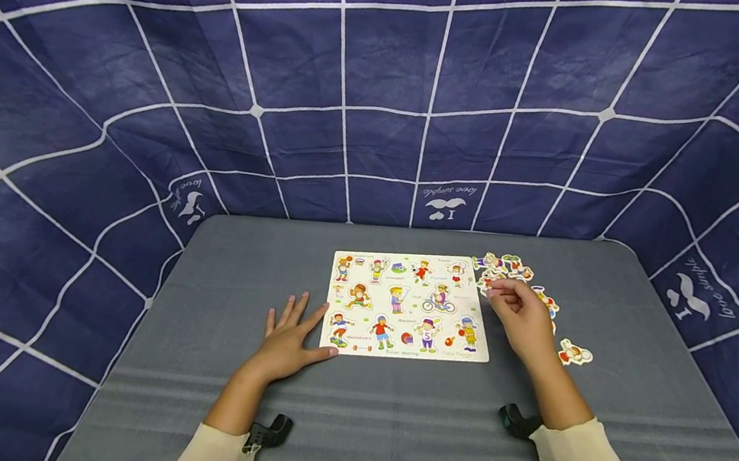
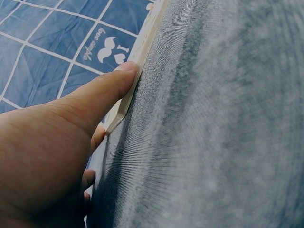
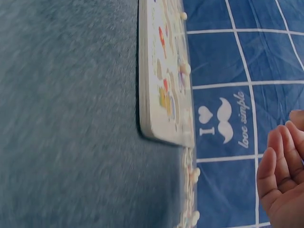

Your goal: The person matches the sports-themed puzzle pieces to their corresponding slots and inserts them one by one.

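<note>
A pale wooden peg puzzle board [image 1: 410,305] with cartoon sports children lies flat on the grey table. My left hand [image 1: 287,344] is spread at its front left corner. That thumb [image 2: 107,88] rests along the board's front edge, and the fingertips reach beside the left edge. My right hand [image 1: 523,319] is raised near the board's right edge, its thumb and index finger close together. Whether a piece is between them is hidden. Behind and beside that hand lie loose puzzle pieces [image 1: 517,269]. In the right wrist view, several curled fingers [image 3: 267,166] show at the right.
One loose puzzle piece [image 1: 574,353] lies apart, right of my right forearm. Small round knobs [image 3: 185,69] stand up from the board. A blue cloth with white lines [image 1: 380,140] hangs behind the grey table [image 1: 387,425] and at both sides.
</note>
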`<state>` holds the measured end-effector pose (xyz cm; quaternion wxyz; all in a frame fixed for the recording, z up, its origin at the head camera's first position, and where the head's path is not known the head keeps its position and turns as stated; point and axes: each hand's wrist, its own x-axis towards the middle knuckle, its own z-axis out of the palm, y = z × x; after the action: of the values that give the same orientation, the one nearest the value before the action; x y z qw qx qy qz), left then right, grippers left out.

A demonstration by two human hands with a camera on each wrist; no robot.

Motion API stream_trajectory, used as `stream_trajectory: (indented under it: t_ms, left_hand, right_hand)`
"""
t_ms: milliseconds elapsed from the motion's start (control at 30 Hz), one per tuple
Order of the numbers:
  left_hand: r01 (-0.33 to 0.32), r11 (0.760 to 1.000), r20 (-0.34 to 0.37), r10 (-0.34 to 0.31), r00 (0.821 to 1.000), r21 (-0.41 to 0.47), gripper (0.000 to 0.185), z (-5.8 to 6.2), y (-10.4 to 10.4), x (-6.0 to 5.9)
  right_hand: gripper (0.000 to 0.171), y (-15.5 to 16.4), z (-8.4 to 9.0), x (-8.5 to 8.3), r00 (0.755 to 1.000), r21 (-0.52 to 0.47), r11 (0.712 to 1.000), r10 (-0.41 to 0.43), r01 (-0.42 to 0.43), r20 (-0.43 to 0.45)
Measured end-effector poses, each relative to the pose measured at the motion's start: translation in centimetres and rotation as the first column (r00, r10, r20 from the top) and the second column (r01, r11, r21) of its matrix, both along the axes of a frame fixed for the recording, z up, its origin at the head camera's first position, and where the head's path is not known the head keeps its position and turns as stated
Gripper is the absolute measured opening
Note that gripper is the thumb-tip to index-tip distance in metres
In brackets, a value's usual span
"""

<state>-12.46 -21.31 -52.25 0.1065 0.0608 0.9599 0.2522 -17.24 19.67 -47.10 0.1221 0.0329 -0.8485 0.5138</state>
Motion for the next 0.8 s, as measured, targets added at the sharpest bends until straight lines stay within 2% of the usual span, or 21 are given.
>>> stream_trajectory:
  t_ms: [300,533,800]
  left_hand:
    - [0.003,1.000,0.003,-0.003,1.000,-0.005,0.096,0.1,-0.1,0.0]
    - [-0.001,1.000,0.000,0.001,1.000,-0.001,0.095,0.1,-0.1,-0.1]
    - [0.001,1.000,0.007,-0.001,1.000,0.003,0.095,0.2,-0.1,0.0]
  right_hand:
    - [0.025,2.0,-0.2,1.3,0.999,-0.014,0.998,-0.054,0.054,-0.002]
    - [0.022,2.2,2.0,2.9,0.997,-0.053,0.996,-0.072,0.071,-0.006]
    - [0.023,5.1,-0.5,2.9,0.994,-0.045,0.993,-0.112,0.111,-0.020]
